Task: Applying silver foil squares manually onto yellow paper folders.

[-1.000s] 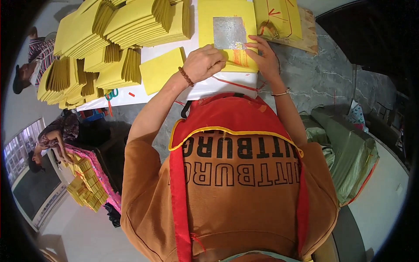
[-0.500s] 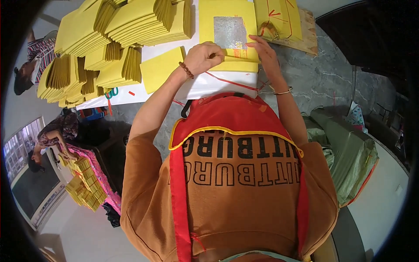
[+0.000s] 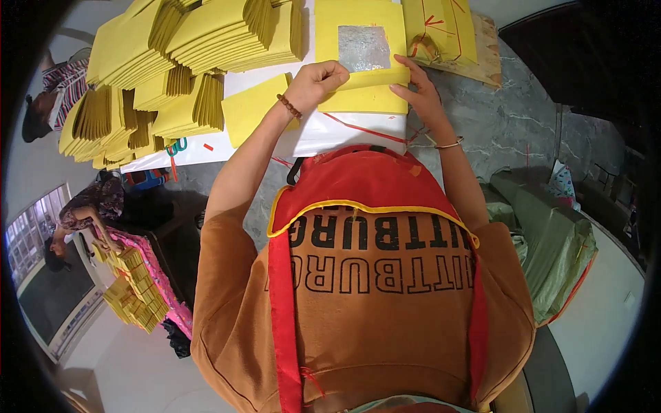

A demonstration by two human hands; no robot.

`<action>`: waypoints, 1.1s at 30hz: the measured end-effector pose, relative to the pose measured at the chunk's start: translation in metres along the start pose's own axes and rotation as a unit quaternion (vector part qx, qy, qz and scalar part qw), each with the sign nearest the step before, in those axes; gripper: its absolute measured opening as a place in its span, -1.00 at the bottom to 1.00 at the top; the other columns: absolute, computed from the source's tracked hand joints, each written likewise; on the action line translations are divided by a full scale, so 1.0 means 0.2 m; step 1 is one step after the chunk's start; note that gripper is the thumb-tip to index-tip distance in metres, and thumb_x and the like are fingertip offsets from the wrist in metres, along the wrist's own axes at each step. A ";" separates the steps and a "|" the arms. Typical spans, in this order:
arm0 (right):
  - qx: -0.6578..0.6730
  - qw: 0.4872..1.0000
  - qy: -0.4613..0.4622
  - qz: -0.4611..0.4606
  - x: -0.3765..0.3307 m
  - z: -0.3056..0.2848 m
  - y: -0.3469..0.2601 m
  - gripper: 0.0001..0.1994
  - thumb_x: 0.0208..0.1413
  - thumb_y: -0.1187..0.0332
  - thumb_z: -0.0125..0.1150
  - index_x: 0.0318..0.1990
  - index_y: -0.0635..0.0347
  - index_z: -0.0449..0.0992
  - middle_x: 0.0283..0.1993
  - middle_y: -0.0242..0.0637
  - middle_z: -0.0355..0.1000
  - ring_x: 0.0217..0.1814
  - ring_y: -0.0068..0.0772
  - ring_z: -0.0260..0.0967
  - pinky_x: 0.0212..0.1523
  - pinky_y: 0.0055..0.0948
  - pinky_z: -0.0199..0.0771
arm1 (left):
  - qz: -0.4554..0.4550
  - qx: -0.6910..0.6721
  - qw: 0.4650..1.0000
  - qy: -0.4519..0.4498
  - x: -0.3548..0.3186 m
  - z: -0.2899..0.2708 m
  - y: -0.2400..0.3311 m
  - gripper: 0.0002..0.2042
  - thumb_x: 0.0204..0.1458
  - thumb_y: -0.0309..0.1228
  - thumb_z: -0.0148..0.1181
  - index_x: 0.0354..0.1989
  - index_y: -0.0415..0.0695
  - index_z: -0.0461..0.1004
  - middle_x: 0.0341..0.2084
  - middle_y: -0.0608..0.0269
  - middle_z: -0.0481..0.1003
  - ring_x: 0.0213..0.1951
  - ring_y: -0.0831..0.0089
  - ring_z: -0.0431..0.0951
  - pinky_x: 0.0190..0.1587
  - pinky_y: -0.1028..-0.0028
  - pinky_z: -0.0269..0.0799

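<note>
A yellow paper sheet [image 3: 358,14] with a silver foil square [image 3: 363,47] in its middle lies at the table's near edge. Its near edge is raised as a folded strip [image 3: 375,79] just below the foil. My left hand [image 3: 317,84] pinches the left end of that strip, fingers curled in. At the other end, my right hand [image 3: 421,93] has the strip between thumb and fingers. Under it, more yellow paper [image 3: 365,102] shows. Beside my left wrist lies a folded yellow paper [image 3: 253,110], partly behind the forearm.
Several stacks of folded yellow paper [image 3: 213,38] fill the table's left side. A yellow bundle with red lines [image 3: 444,31] stands at the right on a wooden board [image 3: 489,51]. Green wrapped bales [image 3: 544,227] sit at the right. Another person [image 3: 93,206] works at far left.
The sheet's near edge has come up as a strip and turned away from me, toward the foil. My left hand shifted slightly left and away; my right hand closed in on the strip's right end.
</note>
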State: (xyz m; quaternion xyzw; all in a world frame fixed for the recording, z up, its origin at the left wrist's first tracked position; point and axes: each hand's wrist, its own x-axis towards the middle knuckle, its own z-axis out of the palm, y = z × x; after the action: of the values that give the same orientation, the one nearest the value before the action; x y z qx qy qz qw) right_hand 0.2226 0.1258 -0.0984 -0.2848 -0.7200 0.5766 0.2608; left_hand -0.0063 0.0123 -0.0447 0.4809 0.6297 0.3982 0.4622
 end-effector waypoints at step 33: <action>0.055 0.998 0.024 0.004 0.01 0.01 0.06 -0.75 0.06 0.34 0.18 -0.15 0.29 0.52 0.22 -0.35 0.23 0.28 -0.40 0.05 0.25 -0.42 0.01 | 0.318 0.483 0.814 -0.054 -0.11 0.05 0.05 -0.48 -0.19 -0.23 0.25 0.07 0.15 0.39 0.15 0.19 0.23 -0.07 0.23 0.37 -0.07 0.32 0.29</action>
State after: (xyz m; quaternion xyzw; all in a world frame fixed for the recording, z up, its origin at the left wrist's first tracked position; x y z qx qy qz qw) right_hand 0.2207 0.1280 -0.1104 -0.2870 -0.6793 0.6096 0.2909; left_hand 0.0074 -0.0069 -0.0328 0.8365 0.5269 0.1411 0.0515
